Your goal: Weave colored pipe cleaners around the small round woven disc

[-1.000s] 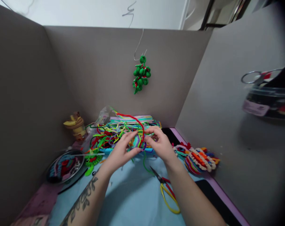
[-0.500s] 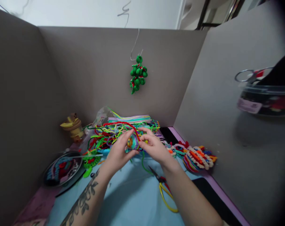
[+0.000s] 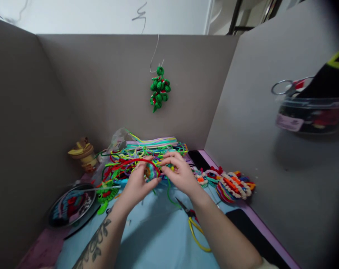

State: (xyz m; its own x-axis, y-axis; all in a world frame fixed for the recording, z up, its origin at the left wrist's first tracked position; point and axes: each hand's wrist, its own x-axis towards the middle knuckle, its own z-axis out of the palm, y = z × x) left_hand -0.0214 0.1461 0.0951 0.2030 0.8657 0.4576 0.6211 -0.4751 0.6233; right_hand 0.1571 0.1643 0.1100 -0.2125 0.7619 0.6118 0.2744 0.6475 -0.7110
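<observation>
Both hands meet over a light blue mat (image 3: 155,235) in front of a heap of coloured pipe cleaners (image 3: 136,157). My left hand (image 3: 137,185) pinches a small multicoloured coil of pipe cleaners (image 3: 151,171). My right hand (image 3: 179,173) is closed on the same coil from the right. A red pipe cleaner (image 3: 130,163) runs from the coil leftward in a low arc over the heap. A green pipe cleaner strand (image 3: 169,194) hangs down from the coil onto the mat.
Yellow-handled scissors (image 3: 193,224) lie on the mat under my right forearm. Finished coiled pieces (image 3: 232,185) sit at the right. A round metal tin (image 3: 70,205) and a yellow figure (image 3: 81,153) stand at the left. A green ornament (image 3: 158,89) hangs on the grey partition. A clear tub (image 3: 309,114) is at the far right.
The red pipe cleaner's loop has dropped from a tall arc to a low one lying leftward over the heap. Both hands stayed together on the coil, shifting slightly left.
</observation>
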